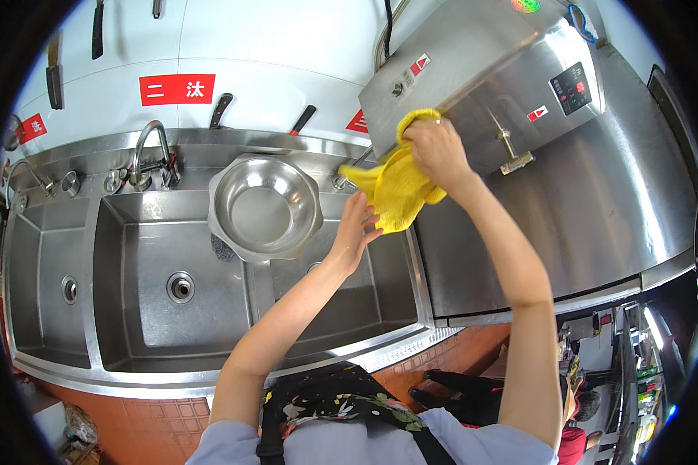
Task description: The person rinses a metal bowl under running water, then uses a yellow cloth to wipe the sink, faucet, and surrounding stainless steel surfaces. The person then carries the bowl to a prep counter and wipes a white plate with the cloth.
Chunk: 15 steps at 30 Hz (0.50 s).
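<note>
My right hand [438, 148] grips a bunched yellow cloth [396, 195] at its top, and the cloth hangs down over the right end of the sink [421, 290]. My left hand [352, 231] is beside the cloth's lower left edge with its fingers apart. Whether its fingertips touch the fabric is hard to tell. To the left of that hand, a round stainless steel basin [256, 212] rests on a steel piece with an angular rim [310, 241], across the divider between two sink bowls.
A steel water boiler [471, 99] with a tap [515, 160] stands on the steel counter [558, 244] at right. Gooseneck faucets [145, 136] line the sink's back. Knives [221, 110] are by the wall. A dark scouring pad [221, 249] lies under the basin. Another person [576, 430] is at lower right.
</note>
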Motion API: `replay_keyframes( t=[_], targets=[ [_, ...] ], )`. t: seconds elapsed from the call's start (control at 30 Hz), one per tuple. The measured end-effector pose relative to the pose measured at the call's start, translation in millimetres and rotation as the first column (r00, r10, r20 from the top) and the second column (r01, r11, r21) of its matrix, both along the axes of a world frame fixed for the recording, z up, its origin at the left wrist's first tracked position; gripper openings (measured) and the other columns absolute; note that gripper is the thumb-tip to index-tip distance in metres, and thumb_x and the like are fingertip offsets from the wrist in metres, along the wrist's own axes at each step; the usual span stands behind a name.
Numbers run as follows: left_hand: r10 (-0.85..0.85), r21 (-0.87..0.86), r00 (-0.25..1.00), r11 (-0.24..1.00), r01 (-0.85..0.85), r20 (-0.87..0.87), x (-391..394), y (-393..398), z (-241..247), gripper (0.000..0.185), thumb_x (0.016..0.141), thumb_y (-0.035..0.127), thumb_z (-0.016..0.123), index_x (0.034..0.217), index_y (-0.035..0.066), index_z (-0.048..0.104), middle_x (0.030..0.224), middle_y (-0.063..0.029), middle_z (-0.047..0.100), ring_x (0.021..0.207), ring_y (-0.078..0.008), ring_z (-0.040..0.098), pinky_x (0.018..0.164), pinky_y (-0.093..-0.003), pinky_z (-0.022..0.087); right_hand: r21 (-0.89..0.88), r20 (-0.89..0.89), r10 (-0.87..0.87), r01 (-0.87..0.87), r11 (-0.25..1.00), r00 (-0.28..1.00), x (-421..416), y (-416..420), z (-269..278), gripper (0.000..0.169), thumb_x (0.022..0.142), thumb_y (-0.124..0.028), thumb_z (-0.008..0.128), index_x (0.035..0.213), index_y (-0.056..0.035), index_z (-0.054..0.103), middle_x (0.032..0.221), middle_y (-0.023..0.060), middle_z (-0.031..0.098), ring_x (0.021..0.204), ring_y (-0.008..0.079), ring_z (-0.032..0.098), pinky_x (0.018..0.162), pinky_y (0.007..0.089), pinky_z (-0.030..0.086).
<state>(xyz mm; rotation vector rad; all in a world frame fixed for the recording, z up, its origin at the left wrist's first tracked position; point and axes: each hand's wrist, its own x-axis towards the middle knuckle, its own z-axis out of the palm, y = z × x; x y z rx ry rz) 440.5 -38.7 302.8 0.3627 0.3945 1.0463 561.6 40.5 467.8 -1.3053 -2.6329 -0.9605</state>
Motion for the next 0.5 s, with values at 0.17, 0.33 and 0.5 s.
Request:
replay_keyframes(
  t=[0.17,0.33,0.5],
  targets=[
    [-0.020,-0.116,0.955,0.992,0.057,0.297,3,3,-14,0.079,0.079,0.069,0.042,0.132,0.012,0.034,0.126,-0.0101,0.043,0.117,-0.0252,0.042,0.101,-0.0452,0.030,-0.411,-0.749,-0.223,-0.173,0.895,0.623,-28,-54,-62,0.032,0.075,0.001,0.047,0.104,0.0003,0.060,0.097,0.0158,0.064,0.092,0.0231,0.062,0.083,0.0298,0.045],
    [0.116,0.024,0.945,0.991,-0.130,0.306,-5,30,-12,0.047,0.089,0.038,0.052,0.125,0.010,0.043,0.115,-0.0053,0.053,0.107,-0.0174,0.051,0.092,-0.0325,0.041,-0.459,-0.813,-0.252,-0.311,0.832,0.525,-34,-90,-100,0.035,0.076,-0.002,0.050,0.110,-0.0014,0.057,0.113,0.0209,0.055,0.106,0.0359,0.053,0.090,0.0382,0.042],
    [0.310,0.091,0.930,0.939,-0.333,0.197,-19,102,27,0.040,0.093,0.017,0.044,0.132,0.009,0.038,0.126,-0.0107,0.048,0.107,-0.0215,0.053,0.091,-0.0353,0.044,-0.097,-0.774,0.048,-0.193,0.976,0.631,-8,-87,-59,0.028,0.076,-0.002,0.056,0.103,-0.0048,0.061,0.107,0.0151,0.060,0.102,0.0315,0.056,0.101,0.0508,0.028]
  ],
)
